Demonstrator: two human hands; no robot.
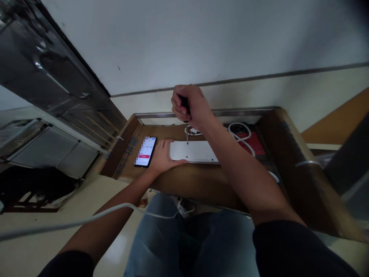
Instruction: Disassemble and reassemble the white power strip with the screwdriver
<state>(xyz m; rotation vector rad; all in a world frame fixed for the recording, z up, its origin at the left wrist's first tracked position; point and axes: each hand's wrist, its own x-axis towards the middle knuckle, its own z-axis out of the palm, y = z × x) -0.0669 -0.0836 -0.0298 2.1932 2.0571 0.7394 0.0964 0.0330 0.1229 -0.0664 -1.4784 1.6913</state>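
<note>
A long white power strip (198,151) lies with its screw-hole side up on the cardboard-lined surface. My left hand (162,157) grips its left end, thumb along the near edge and fingers at the far edge. Above it, my right hand (191,104) is wrapped around the black handle of a screwdriver (187,134). The shaft points down, with the tip at a hole near the strip's far edge. My right forearm hides the strip's right end. Just left of my left hand lies a phone (145,152) with its screen lit.
A white cable (240,132) loops over a red item (252,144) at the right. Raised sides border the cardboard-lined tray (173,181). Another white cable (95,215) crosses over my left forearm. A metal door (57,65) stands at the left, behind it a wall.
</note>
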